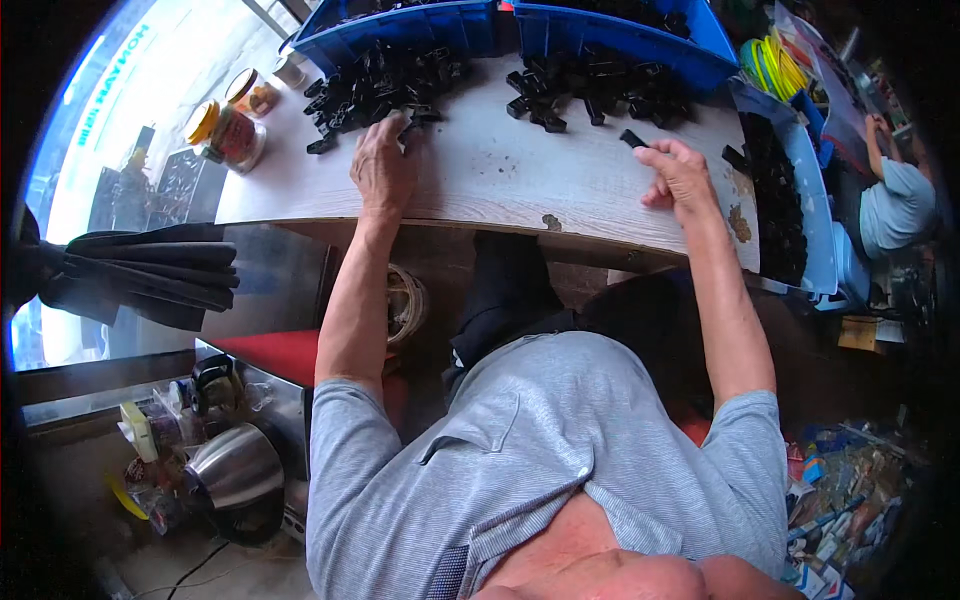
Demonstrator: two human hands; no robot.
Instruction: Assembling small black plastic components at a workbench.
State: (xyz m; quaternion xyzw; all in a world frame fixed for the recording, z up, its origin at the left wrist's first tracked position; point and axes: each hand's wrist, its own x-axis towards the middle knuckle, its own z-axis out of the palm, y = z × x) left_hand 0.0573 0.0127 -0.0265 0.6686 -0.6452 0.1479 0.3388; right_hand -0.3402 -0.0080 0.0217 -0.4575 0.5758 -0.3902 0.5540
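On the white table, my left hand reaches to the near edge of a heap of small black plastic parts. Its fingers are bent together at the heap, and whatever lies between them is hidden. Farther right, my right hand pinches one small black plastic part between thumb and fingers, just above the tabletop. A second heap of black parts lies beyond it, with a few loose pieces at its front.
Two blue bins stand behind the heaps. A light-blue bin of black parts adjoins the table's right end. Lidded jars stand at left. A metal kettle sits lower left. Another person is at far right.
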